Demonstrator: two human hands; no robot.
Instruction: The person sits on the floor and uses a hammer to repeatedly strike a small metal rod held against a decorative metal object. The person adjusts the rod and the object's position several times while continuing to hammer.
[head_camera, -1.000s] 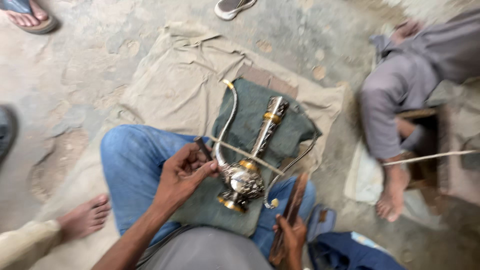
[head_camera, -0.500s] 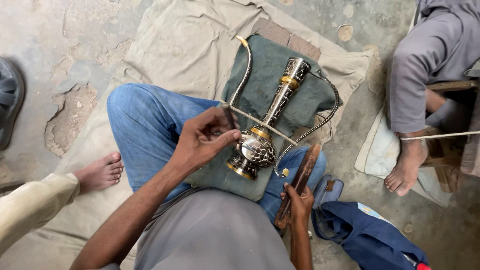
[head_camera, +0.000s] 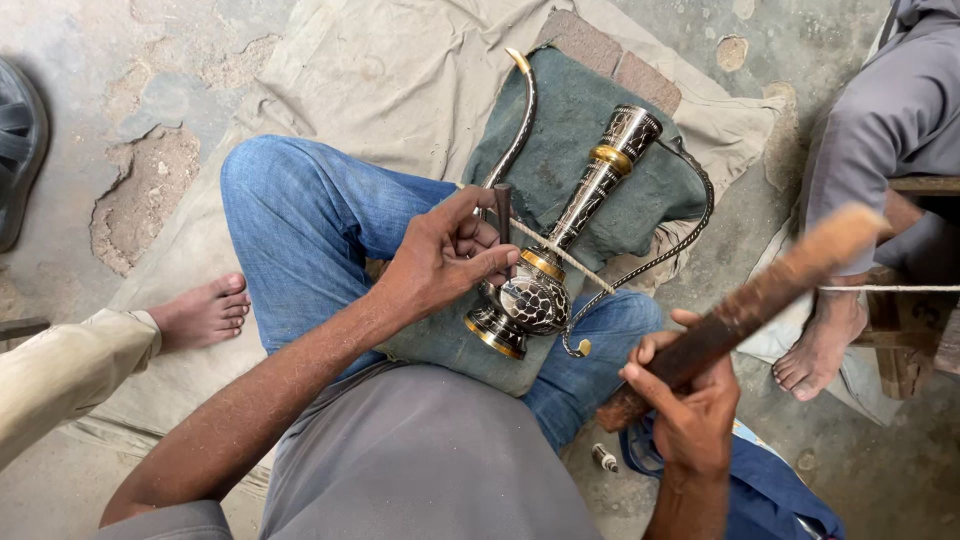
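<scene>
An ornate black, silver and brass long-necked ewer (head_camera: 560, 260) with a curved spout and thin handle lies on a dark green cloth pad (head_camera: 590, 160) over my lap. My left hand (head_camera: 450, 255) rests against the ewer's round body and grips a small dark metal chisel (head_camera: 503, 215) upright on it. My right hand (head_camera: 690, 400) holds a brown wooden stick (head_camera: 750, 300) by its lower end, raised to the right of the ewer and pointing up and right. A taut light string (head_camera: 560, 255) crosses the ewer's neck.
A beige sheet (head_camera: 380, 80) covers the cracked concrete floor under my jeans-clad legs. Another person's bare foot (head_camera: 205, 312) and beige sleeve (head_camera: 60, 375) are at left. A seated person in grey (head_camera: 890, 130) with a bare foot (head_camera: 815, 350) is at right. A blue bag (head_camera: 770, 490) lies near.
The view has drawn closer and steadied. My right hand has lifted the wooden stick from low beside my knee up to the right. My left hand stays on the ewer with the chisel.
</scene>
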